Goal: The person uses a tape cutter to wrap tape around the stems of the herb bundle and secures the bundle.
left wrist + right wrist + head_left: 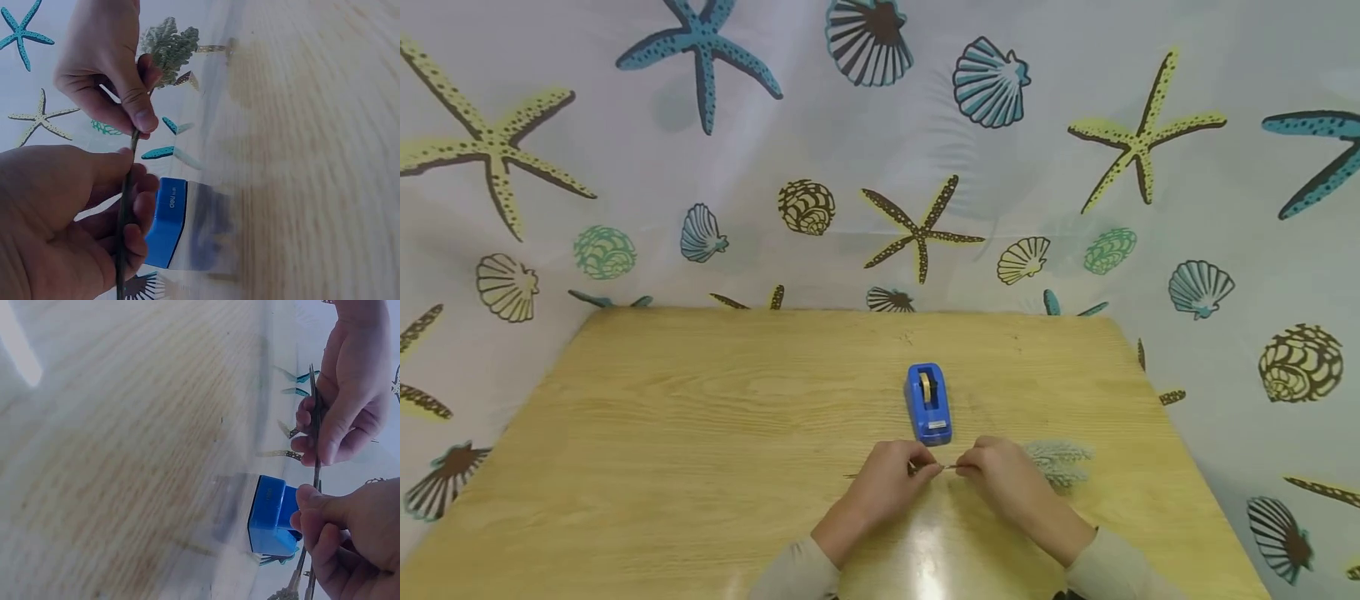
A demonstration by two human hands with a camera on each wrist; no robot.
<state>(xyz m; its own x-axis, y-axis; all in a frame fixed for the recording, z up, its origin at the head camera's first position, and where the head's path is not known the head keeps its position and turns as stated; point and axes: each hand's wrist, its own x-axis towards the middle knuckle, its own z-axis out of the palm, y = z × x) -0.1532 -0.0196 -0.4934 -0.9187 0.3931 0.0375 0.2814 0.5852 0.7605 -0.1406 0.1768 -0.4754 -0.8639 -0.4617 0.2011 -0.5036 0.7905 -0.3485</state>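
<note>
Head view shows us both hands meeting over the near part of the tabletop (700, 417), just right of centre, near a blue tape dispenser (934, 421) on their far side. Our left hand (887, 479) has its fingers curled around thin dark stems (122, 250); our right hand (1000, 471) pinches them beside it between thumb and fingers, with no gap left. The stems run left to right through both grips, their fluffy grey-green heads (1060, 462) lying beyond the right hand. We judge them very light, stiff but snappable, and likely to roll on each other; the heads look easily crushed, so we'd hold the bare stems.
</note>
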